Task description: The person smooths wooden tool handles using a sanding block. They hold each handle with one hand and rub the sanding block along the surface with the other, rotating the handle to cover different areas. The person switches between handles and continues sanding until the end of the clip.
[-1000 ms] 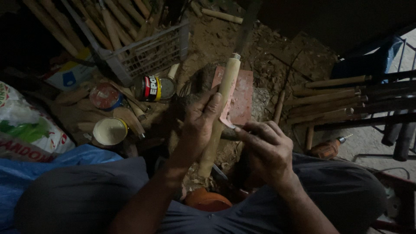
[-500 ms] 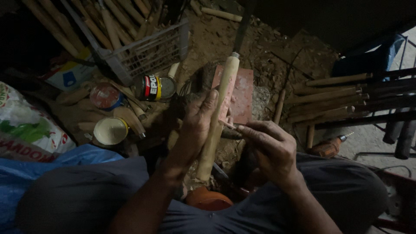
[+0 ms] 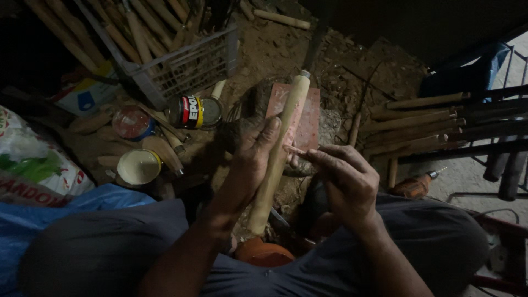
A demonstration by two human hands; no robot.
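Pale wood runs up the middle: the left hand (image 3: 250, 159) is wrapped around the wooden handle (image 3: 278, 151), whose long axis rises steeply from the lap, tipped slightly right, above a red brick (image 3: 308, 118). Just right, the right hand (image 3: 344, 179) pinches a small strip (image 3: 294, 149) against the handle's side.

Both hands: left (image 3: 254, 159) grips a wooden handle (image 3: 278, 154); right (image 3: 344, 179) pinches, perhaps sandpaper, against it.
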